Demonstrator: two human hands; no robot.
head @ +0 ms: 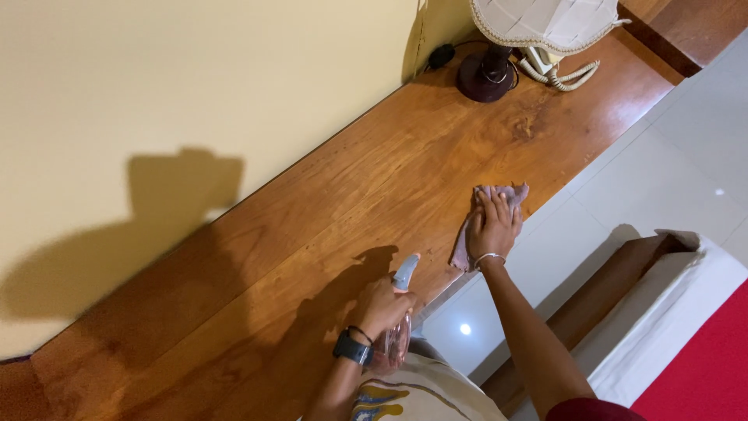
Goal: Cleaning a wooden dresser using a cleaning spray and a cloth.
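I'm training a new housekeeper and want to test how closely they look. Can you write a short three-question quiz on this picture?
1. True or false: the right hand presses flat on a cloth on the wooden shelf.
2. What does the left hand hold? A) a clear spray bottle B) a brush C) a sponge
3. Fill in: at the far end of the shelf stands a lamp, and beside its base lies a coiled ____.

Key: 1 true; 2 A; 3 cord.
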